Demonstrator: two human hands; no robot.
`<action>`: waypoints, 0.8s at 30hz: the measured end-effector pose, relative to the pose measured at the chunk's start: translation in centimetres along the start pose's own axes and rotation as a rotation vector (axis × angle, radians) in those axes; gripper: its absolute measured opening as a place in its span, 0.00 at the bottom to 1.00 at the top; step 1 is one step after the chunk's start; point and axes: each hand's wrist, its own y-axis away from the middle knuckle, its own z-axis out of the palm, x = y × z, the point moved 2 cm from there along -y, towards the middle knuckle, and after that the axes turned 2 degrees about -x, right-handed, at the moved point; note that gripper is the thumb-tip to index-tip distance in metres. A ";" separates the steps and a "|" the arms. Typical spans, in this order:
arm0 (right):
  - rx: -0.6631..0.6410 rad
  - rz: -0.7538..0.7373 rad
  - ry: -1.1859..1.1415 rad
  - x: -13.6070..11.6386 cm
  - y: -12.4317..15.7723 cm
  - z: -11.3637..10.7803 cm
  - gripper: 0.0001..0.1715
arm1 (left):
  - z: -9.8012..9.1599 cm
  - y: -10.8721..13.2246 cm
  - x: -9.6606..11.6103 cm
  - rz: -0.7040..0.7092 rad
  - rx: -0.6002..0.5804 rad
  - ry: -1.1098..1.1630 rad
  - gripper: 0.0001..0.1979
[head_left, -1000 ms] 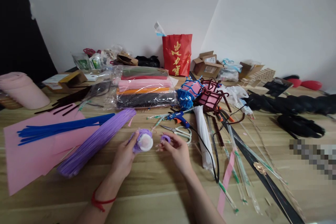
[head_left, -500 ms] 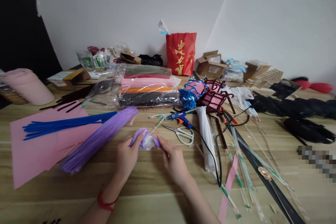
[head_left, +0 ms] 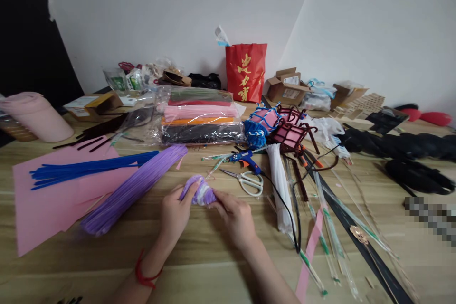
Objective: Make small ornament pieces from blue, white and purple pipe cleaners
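Between my two hands, above the table, is a fuzzy purple-and-white coil of pipe cleaners (head_left: 204,193). My left hand (head_left: 178,209) pinches its left side, thumb on top. On the right side, my right hand (head_left: 235,211) is closed with thumb and fingertips on the purple end of the coil. The fingers cover part of both ends. A bundle of purple pipe cleaners (head_left: 135,194) lies left of my left hand. White-handled scissors (head_left: 251,184) and a blue glue gun (head_left: 246,159) lie just beyond my right hand.
White pipe cleaners (head_left: 280,190) and the glue gun's black cord lie to the right. Blue pipe cleaners (head_left: 92,167) rest on pink sheets (head_left: 42,204) at left. Behind are bagged coloured bundles (head_left: 199,116), small pink-sided lanterns (head_left: 290,135) and a red bag (head_left: 245,73).
My right hand has come closer to my left. The purple end it holds now lies against the white part, and the coil looks more compact. The things on the table have not moved.
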 end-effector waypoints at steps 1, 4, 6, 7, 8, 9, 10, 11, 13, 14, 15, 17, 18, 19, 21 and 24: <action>-0.003 0.000 0.023 0.0 0.0 0.0 0.13 | 0.1 0.0 0.0 -0.004 0.000 0.002 0.18; -0.028 0.014 0.120 0.2 0.0 0.1 0.11 | 0.3 0.1 -0.1 -0.029 -0.003 0.024 0.18; -0.025 0.033 0.163 0.3 0.0 0.2 0.10 | 0.4 0.3 0.0 -0.036 0.004 0.046 0.17; -0.013 0.046 0.162 0.4 0.0 0.3 0.09 | 0.4 0.4 0.1 -0.033 0.010 0.056 0.17; 0.003 0.061 0.140 0.4 0.0 0.4 0.09 | 0.5 0.6 0.2 -0.032 0.017 0.065 0.17; 0.023 0.081 0.096 0.5 -0.1 0.6 0.08 | 0.5 0.7 0.2 -0.038 0.023 0.073 0.17; 0.045 0.109 0.034 0.6 -0.1 0.7 0.08 | 0.6 0.7 0.2 -0.052 0.026 0.084 0.17; 0.065 0.143 -0.043 0.7 -0.2 0.8 0.08 | 0.7 0.8 0.1 -0.075 0.026 0.101 0.17; 0.087 0.219 -0.218 0.9 -0.4 1.1 0.10 | 0.9 0.8 -0.2 -0.148 0.020 0.146 0.17; 0.091 0.249 -0.294 1.0 -0.5 1.1 0.13 | 1.1 0.7 -0.5 -0.192 0.018 0.175 0.18; 0.089 0.269 -0.356 1.0 -0.6 1.2 0.17 | 1.2 0.6 -0.8 -0.235 0.017 0.215 0.19; 0.071 0.278 -0.431 1.0 -0.7 1.1 0.23 | 1.6 0.5 -1.3 -0.311 0.010 0.317 0.21; 0.061 0.274 -0.444 1.0 -0.7 1.1 0.25 | 1.8 0.4 -1.5 -0.344 0.006 0.375 0.22; 0.051 0.269 -0.449 1.0 -0.8 1.0 0.28 | 2.0 0.3 -1.6 -0.371 0.000 0.432 0.23; 0.043 0.261 -0.442 0.9 -0.8 0.8 0.32 | 2.3 0.3 -1.7 -0.409 -0.014 0.524 0.24; 0.065 0.246 -0.431 0.9 -0.8 0.8 0.32 | 2.6 0.3 -1.7 -0.433 -0.036 0.595 0.22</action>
